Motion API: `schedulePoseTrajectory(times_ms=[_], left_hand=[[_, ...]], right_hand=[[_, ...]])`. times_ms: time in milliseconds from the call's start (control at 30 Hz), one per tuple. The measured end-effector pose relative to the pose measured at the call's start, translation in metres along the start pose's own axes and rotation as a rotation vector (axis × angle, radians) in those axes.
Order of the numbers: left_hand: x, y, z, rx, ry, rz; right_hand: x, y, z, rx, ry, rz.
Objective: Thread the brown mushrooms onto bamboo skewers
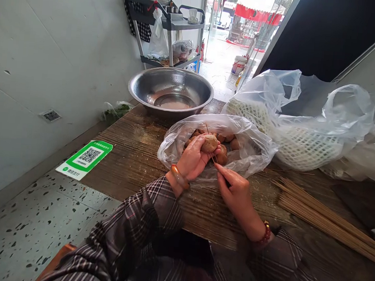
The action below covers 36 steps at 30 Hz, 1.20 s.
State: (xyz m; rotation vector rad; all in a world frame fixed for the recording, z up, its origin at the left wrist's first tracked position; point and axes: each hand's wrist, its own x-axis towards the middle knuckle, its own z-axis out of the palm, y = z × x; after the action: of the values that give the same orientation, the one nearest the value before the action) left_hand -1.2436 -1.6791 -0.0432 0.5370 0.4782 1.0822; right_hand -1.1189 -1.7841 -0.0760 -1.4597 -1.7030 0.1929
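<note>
My left hand (194,158) is closed around a brown mushroom (209,143), above an open clear plastic bag (250,147). More brown mushrooms (222,154) lie inside that bag, partly covered by my hand. Between its fingertips my right hand (234,185) pinches thin wooden skewers (214,158), apparently two, close below the mushroom. A thin tip sticks up past the mushroom's far side. Whether both skewers pass through the mushroom I cannot tell.
A steel basin (171,89) stands at the table's far end. Loose skewers (324,216) lie in a bundle at right. Plastic bags with foam-netted contents (307,143) sit behind them. A green QR-code card (87,158) is at the left edge; a cart (186,25) stands beyond.
</note>
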Motion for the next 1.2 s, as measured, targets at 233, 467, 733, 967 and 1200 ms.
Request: schedulePoseTrajectory(times_ms=[233, 467, 733, 967, 1200], left_hand=[[-0.0001, -0.0005, -0.0002, 0.016, 0.011, 0.001], [0.0007, -0.0005, -0.0011, -0.023, 0.032, 0.006], [-0.0008, 0.0006, -0.0001, -0.008, 0.021, 0.017], [-0.0044, -0.0006, 0.0051, -0.024, 0.01, -0.005], [-0.0078, -0.006, 0.0076, -0.033, 0.0, -0.044]], right_hand=[[0.0008, -0.0006, -0.0012, 0.005, -0.005, -0.007], [0.0009, -0.002, 0.0002, -0.01, 0.02, -0.04], [0.0007, -0.0008, -0.0003, -0.033, 0.011, -0.04], [-0.0001, 0.0009, 0.0033, -0.07, 0.056, -0.077], [0.0, 0.0043, 0.0074, -0.135, 0.112, -0.122]])
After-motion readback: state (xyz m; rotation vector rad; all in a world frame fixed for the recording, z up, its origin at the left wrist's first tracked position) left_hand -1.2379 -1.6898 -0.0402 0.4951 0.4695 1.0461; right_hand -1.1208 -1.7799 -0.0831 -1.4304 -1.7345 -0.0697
